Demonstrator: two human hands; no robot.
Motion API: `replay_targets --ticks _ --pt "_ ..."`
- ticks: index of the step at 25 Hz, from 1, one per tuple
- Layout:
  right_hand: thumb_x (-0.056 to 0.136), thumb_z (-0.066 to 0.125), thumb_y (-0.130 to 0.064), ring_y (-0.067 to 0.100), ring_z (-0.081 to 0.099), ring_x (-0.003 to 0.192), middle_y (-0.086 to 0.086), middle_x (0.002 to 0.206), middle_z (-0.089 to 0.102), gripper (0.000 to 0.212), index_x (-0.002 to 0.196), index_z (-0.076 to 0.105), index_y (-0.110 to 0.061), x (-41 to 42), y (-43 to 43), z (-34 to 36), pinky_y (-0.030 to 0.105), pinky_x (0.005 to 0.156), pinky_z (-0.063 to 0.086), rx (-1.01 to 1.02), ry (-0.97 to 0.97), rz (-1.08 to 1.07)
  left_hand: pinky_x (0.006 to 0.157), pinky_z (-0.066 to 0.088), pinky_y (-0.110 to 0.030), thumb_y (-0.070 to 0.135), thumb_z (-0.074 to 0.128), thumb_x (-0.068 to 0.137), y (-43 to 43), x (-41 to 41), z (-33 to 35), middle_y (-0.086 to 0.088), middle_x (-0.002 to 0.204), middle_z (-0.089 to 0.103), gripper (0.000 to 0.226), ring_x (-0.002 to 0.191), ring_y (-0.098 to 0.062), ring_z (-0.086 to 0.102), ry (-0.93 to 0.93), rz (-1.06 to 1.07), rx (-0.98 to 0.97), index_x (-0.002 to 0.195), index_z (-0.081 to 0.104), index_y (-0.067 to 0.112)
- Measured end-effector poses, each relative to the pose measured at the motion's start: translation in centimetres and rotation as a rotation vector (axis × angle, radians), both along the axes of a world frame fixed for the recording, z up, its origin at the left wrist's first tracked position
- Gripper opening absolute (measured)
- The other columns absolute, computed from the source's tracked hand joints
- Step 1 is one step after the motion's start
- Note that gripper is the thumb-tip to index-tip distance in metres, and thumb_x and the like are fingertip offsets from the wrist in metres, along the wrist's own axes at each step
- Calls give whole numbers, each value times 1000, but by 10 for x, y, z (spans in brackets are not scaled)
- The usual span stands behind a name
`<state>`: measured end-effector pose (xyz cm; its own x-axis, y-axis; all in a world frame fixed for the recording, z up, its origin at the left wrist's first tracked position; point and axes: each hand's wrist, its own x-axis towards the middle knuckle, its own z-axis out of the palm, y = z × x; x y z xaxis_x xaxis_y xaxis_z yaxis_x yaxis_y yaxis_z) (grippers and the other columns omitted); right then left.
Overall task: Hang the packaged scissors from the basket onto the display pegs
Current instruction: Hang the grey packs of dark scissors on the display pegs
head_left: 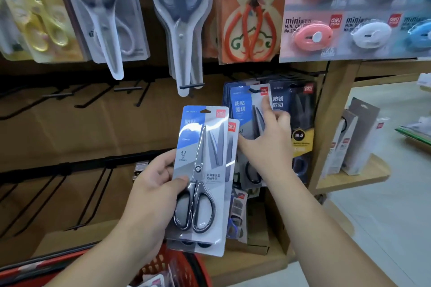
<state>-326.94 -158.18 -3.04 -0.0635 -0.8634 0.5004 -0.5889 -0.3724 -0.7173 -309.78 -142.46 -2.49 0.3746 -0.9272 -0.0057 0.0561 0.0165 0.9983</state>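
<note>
My left hand (151,184) grips the blue-and-grey carded scissors packs (203,170) upright, hole topmost for pegging. My right hand (265,144), fingers straight, touches the hung blue scissors cards (242,109), steadying them.

The left grip (154,191) holds stacked scissors packs (203,147) upright, thumb on the front one, above the red basket (184,268). Just to the right, the right grip (268,144) touches the hung packs (242,107) with a straight forefinger.
</note>
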Motion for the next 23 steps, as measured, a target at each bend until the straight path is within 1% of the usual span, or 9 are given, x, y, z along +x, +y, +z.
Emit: replay_targets --ticks 3,6,8,10,11,13,18,21,23 --pt "83 78 -58 29 32 134 8 145 35 101 164 21 -39 11 -11 1 47 97 51 29 118 -80 82 59 -43 -9 50 102 1 3 0 -9 108 80 46 95 -34 79 3 13 7 120 75 26" --pt "77 83 -59 30 35 126 8 140 34 91 155 40 -39 15 -11 3 44 93 50 -7 123 -177 84 59 -46 -9 50 102 3 11 4 -9 109 80 47 97 -36 78 -6 29 11 120 75 27" --pt "79 85 -55 24 49 114 2 127 50 77 145 49 -36 14 -8 10 41 86 51 12 51 -176 83 58 -44 -9 50 103 6 16 7 -8 109 80 46 98 -34 78 -15 29 9 122 74 26" --pt "85 83 -49 19 63 98 -6 100 64 63 137 51 -35 14 -7 14 41 81 56 77 -54 -76 85 58 -44 -9 50 103 9 17 10 -7 109 80 46 98 -33 78 -16 19 2 122 74 26" --pt "86 83 -45 19 65 93 -7 88 64 60 136 51 -34 16 -6 13 42 79 57 92 -81 -29 86 59 -45 -8 50 103 10 17 12 -7 108 80 46 97 -33 78 -17 15 -2 122 74 26" --pt "88 83 -41 19 65 90 -6 80 62 61 139 51 -33 17 -5 7 41 78 57 77 -113 22 85 60 -45 -8 50 104 9 16 15 -7 107 81 45 95 -33 79 -22 8 -8 123 73 27" --pt "89 80 -43 14 60 88 -1 88 61 75 154 44 -37 16 -12 -4 26 74 45 68 -144 104 76 60 -40 -6 50 105 2 13 12 -4 109 81 44 94 -29 80 -20 7 -16 128 69 27" --pt "90 77 -44 17 64 93 0 94 61 82 159 34 -44 17 -15 -10 34 86 55 109 -151 190 77 60 -40 -6 49 105 2 10 9 -4 110 81 44 96 -29 79 -24 6 -9 127 69 27" --pt "92 74 -44 18 67 97 -2 98 63 80 159 30 -48 18 -15 -10 42 91 59 122 -166 212 78 59 -41 -5 50 105 2 10 8 -4 111 80 44 97 -29 79 -28 9 -5 127 70 28"
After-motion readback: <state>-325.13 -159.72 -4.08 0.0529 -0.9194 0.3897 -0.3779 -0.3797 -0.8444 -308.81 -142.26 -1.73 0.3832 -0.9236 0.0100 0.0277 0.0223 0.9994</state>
